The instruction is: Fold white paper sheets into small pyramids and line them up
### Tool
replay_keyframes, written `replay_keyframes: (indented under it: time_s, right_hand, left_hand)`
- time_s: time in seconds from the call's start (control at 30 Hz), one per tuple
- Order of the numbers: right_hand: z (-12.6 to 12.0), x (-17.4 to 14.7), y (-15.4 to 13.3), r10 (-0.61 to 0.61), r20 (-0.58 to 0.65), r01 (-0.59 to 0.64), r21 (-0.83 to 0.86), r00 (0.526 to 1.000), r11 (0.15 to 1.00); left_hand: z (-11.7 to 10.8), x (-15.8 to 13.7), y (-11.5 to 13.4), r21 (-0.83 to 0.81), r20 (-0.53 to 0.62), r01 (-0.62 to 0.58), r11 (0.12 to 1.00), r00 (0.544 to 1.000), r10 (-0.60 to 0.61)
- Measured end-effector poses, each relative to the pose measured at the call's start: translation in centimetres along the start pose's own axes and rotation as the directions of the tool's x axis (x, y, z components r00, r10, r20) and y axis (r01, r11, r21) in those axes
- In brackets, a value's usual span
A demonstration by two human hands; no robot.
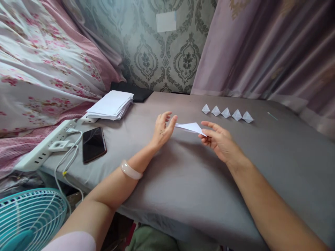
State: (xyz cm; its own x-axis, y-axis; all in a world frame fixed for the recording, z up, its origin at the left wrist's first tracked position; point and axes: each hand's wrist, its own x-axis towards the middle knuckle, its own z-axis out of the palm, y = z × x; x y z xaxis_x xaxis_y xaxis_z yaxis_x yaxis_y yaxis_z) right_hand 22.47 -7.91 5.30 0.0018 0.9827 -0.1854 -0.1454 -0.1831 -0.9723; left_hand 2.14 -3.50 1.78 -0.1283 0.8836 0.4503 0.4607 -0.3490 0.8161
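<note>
A folded sheet of white paper [190, 127], narrow and pointed towards its left end, is held above the grey cloth. My right hand [218, 141] pinches its right end between thumb and fingers. At the paper's left tip is my left hand [162, 129], its fingers apart and loosely curled; the thumb is next to the tip, and whether they touch is unclear. Beyond my right hand, several small folded paper shapes [225, 112] stand in a slanting row.
A stack of white paper [111, 104] lies at the back left by a black flat item [140, 94]. Nearer are a phone [94, 144] and a white power strip [44, 146] with cables. A turquoise fan [31, 216] stands at the lower left. Curtains [235, 52] hang at the right.
</note>
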Motion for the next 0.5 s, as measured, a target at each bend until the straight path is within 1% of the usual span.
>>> replay_keyframes:
  time_s: [0.03, 0.07, 0.1, 0.13, 0.17, 0.2, 0.23, 0.27, 0.3, 0.33, 0.37, 0.4, 0.43, 0.47, 0.5]
  right_hand:
    - [-0.1, -0.1, -0.2, -0.006, -0.019, 0.006, 0.008, 1.000, 1.000]
    - [-0.1, -0.1, -0.4, -0.006, -0.035, 0.006, 0.013, 0.999, 1.000]
    - [-0.1, -0.2, -0.5, -0.001, -0.046, 0.002, 0.018, 0.999, 1.000]
    - [-0.1, -0.3, -0.7, 0.005, -0.052, -0.004, 0.023, 0.999, 1.000]
    - [-0.1, -0.4, -0.8, 0.014, -0.051, -0.012, 0.027, 0.999, 1.000]
    - [-0.1, -0.5, -0.9, 0.022, -0.045, -0.020, 0.031, 0.999, 0.999]
    - [0.0, -0.7, -1.0, 0.025, -0.033, -0.023, 0.034, 0.999, 0.999]
    - [0.0, -0.8, -1.1, 0.014, -0.022, -0.014, 0.036, 1.000, 0.999]
    - [0.1, -0.9, -1.2, -0.012, -0.018, 0.013, 0.033, 1.000, 0.999]
    - [0.1, -0.9, -1.2, -0.058, -0.030, 0.058, 0.020, 0.998, 0.998]
    - [0.1, -1.0, -1.2, -0.125, -0.061, 0.125, -0.007, 0.990, 0.992]
    - [0.1, -1.0, -1.1, -0.211, -0.104, 0.207, -0.052, 0.972, 0.977]
    - [0.1, -1.0, -1.0, -0.308, -0.147, 0.293, -0.115, 0.940, 0.949]
    - [0.2, -1.0, -0.8, -0.402, -0.179, 0.369, -0.193, 0.898, 0.909]
    - [0.2, -0.9, -0.6, -0.485, -0.192, 0.427, -0.276, 0.853, 0.861]
  left_hand:
    - [0.0, -0.3, 0.5, 0.020, 0.000, -0.148, 0.989, 0.989, 0.148]
    - [0.0, -0.7, 1.1, 0.047, 0.023, -0.287, 0.957, 0.958, 0.287]
    - [0.0, -1.0, 1.5, 0.056, 0.085, -0.403, 0.914, 0.914, 0.398]
    - [0.1, -1.4, 1.9, 0.044, 0.163, -0.475, 0.879, 0.872, 0.462]
    - [0.2, -1.7, 2.1, 0.014, 0.221, -0.511, 0.859, 0.840, 0.496]
    - [0.4, -2.0, 2.1, -0.030, 0.267, -0.506, 0.862, 0.827, 0.495]
    - [0.7, -2.2, 2.1, -0.085, 0.293, -0.464, 0.882, 0.834, 0.467]
    - [1.0, -2.4, 2.0, -0.147, 0.303, -0.387, 0.910, 0.858, 0.414]
    - [1.2, -2.5, 1.8, -0.219, 0.300, -0.281, 0.934, 0.892, 0.339]
    - [1.5, -2.6, 1.8, -0.306, 0.294, -0.155, 0.939, 0.923, 0.248]
    - [1.7, -2.6, 1.8, -0.399, 0.298, -0.019, 0.917, 0.943, 0.149]
    - [1.8, -2.6, 1.9, -0.486, 0.314, 0.112, 0.866, 0.948, 0.054]
    - [1.9, -2.6, 2.0, -0.557, 0.345, 0.228, 0.798, 0.938, -0.027]
    - [1.9, -2.6, 2.3, -0.605, 0.382, 0.323, 0.728, 0.920, -0.090]
    - [1.9, -2.7, 2.6, -0.631, 0.420, 0.395, 0.668, 0.897, -0.134]
